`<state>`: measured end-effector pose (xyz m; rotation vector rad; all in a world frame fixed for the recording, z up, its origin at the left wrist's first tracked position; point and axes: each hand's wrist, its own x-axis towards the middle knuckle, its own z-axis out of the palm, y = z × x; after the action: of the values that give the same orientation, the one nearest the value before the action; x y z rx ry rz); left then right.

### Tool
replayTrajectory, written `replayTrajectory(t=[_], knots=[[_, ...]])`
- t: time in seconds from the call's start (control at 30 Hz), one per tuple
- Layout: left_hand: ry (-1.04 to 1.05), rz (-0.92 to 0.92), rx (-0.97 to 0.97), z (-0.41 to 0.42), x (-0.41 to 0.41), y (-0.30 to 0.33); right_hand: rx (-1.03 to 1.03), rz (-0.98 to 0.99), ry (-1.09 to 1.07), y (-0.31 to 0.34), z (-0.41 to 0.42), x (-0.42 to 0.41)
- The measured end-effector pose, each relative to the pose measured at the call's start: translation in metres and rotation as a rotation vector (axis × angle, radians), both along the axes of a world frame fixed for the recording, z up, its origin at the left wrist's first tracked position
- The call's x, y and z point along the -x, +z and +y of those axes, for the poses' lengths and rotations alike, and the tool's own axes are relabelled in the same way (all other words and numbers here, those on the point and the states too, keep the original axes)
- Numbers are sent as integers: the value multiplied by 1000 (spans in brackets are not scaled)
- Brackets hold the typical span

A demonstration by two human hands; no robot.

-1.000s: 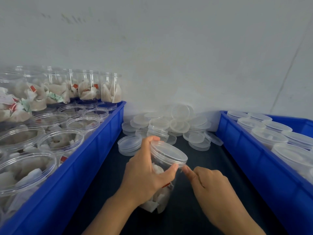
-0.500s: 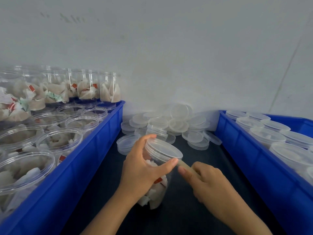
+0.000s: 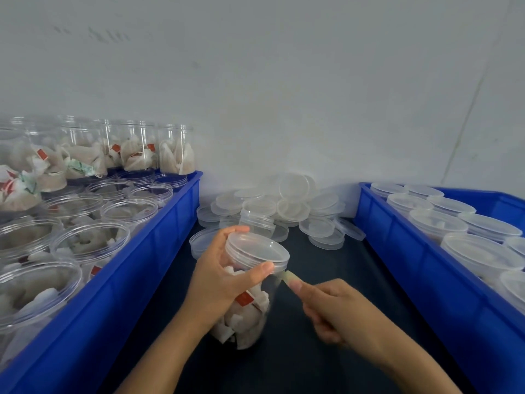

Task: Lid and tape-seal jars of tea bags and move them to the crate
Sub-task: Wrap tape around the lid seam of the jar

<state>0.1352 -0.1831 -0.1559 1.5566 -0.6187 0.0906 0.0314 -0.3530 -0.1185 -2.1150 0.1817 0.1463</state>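
Tape [image 3: 287, 277] now stretches from the jar [image 3: 250, 294]; right hand [image 3: 338, 311] pinches it, left hand [image 3: 224, 277] clasps the lid [image 3: 257, 250]. Light, slippery plastic: grip high.

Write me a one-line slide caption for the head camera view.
Left hand steadies a lidded jar of tea bags while the right hand pulls tape from its rim.

Clear glossy plastic jar [image 3: 250, 294], translucent plastic lid [image 3: 257, 250]; glossy blue plastic crates [image 3: 159, 245]; mat [image 3: 326, 280] perhaps matt.
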Motion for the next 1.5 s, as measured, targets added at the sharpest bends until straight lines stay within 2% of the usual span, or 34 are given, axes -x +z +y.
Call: replayTrajectory(t=[0.17, 0.5, 0.9, 1.13, 1.27, 1.5], knots=[[-105, 7, -17, 5, -7, 0, 369, -187, -141, -1, -8, 1], [-260, 113, 66, 10, -12, -5, 660, -234, -256, 4, -9, -1], [-313, 229, 89, 10, -7, -2, 606, -217, -238, -4, -1, -4], [-279, 113, 138, 12, -7, 0, 623, -232, -252, -8, 6, -4], [-261, -40, 16, 9, -1, 0, 661, -223, -261, -9, 10, -4], [-100, -86, -9, 3, 1, -1, 726, -272, -260, -11, 16, -3]])
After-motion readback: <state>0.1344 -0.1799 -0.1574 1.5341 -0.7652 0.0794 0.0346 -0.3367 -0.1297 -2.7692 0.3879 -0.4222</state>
